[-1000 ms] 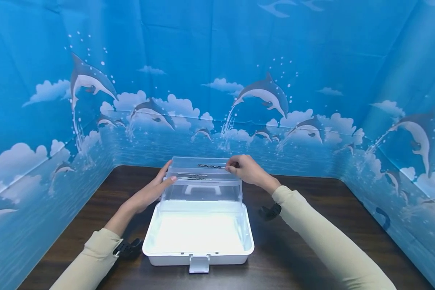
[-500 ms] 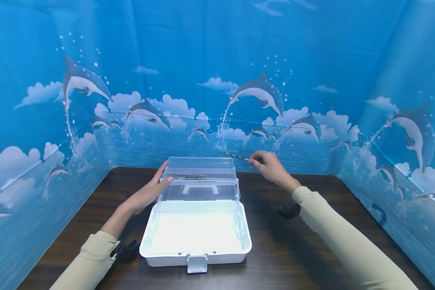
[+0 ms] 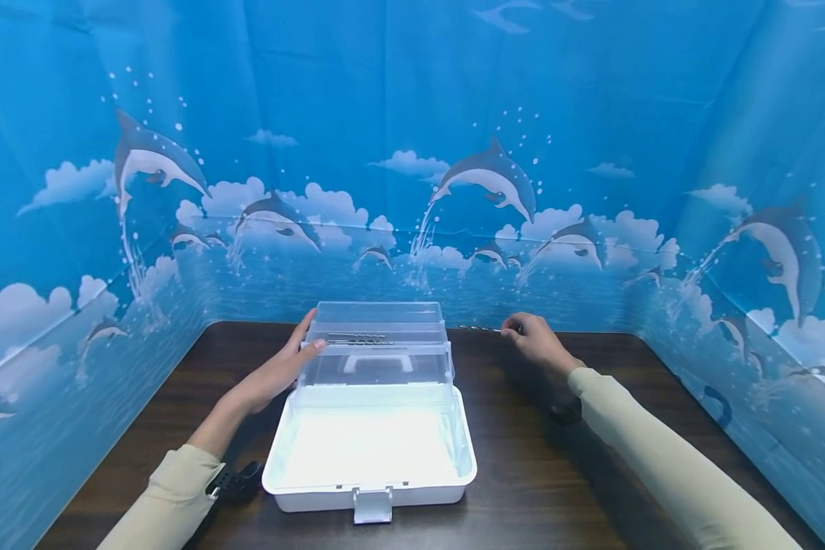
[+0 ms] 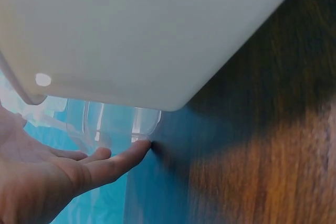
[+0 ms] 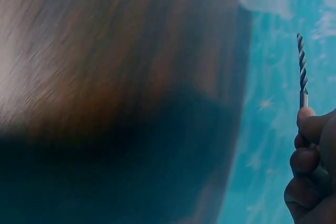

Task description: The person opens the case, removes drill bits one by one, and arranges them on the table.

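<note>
R hand [image 3: 538, 342] pinches 1 drill bit [image 5: 303, 69] over worktop [image 3: 522, 473], right of open white box [image 3: 316, 499]; L hand [image 3: 278, 372], fingers extended, touches clear tray [image 3: 419, 337] w/ more bits [image 3: 367, 342].

I counted one left hand [image 3: 276, 374] and one right hand [image 3: 539, 344], two sleeves [image 3: 660, 452], one white box [image 3: 316, 500], one latch [image 3: 373, 507], one table [image 3: 522, 466], one lone drill bit [image 5: 303, 69] and at least two other bits [image 3: 359, 343] (too small to count exactly).
</note>
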`<state>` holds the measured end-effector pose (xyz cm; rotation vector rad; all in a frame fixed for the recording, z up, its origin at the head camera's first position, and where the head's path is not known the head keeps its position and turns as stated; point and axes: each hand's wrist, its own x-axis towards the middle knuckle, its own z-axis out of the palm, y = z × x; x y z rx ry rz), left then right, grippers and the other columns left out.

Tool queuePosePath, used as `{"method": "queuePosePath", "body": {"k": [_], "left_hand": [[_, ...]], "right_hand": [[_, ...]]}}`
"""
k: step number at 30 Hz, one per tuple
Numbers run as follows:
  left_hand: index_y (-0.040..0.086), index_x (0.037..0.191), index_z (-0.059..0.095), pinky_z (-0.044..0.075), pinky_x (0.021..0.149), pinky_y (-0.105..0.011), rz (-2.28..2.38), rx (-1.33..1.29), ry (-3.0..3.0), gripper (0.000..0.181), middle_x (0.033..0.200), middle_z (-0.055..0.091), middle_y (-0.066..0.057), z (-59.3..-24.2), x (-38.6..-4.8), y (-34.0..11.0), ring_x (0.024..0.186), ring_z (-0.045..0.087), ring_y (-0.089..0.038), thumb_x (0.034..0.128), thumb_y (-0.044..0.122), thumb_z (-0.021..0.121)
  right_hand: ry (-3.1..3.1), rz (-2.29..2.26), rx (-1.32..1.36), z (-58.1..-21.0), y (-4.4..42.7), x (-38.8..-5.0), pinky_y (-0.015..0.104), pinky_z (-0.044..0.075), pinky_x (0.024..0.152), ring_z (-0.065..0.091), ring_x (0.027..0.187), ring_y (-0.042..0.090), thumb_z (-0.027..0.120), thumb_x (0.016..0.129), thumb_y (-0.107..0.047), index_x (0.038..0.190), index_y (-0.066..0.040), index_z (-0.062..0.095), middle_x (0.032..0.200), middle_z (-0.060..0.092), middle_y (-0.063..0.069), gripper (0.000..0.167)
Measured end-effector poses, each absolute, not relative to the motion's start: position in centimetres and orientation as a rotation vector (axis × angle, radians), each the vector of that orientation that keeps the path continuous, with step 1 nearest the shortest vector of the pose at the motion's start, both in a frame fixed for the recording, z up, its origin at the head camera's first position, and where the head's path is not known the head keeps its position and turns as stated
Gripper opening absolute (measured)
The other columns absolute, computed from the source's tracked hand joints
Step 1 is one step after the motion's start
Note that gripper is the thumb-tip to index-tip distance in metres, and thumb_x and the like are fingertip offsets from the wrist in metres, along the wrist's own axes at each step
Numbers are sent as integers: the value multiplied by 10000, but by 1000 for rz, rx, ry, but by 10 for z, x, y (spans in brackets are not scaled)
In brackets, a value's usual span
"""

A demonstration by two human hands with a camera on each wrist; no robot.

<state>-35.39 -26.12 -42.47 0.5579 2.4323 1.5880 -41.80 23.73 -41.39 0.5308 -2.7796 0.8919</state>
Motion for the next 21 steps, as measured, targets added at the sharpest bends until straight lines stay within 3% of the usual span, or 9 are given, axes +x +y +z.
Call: {"method": "queuePosePath", "body": {"k": [13,21], "left_hand": [[433,1598,-162,269,907,-855,1583,568,2423,742,1665,-195,-125,-423,-353,-260,1463,18,-575,1092,511,375],[412,1609,-148,274,911,-852,1582,561,2432,749,1669,-187,-107,-423,-351,-260,1471,20,-558,1090,514,383]], "right_hand": [[-2902,833,535,-447,250,-428,455,486,771,572,840,235,628,1023,-65,1018,-38,719,957,663,61,94],[-2958,845,527,-454,248,-431,378,443,675,526,732,202,639,1014,-58,965,-57,703,863,636,32,80]]}}
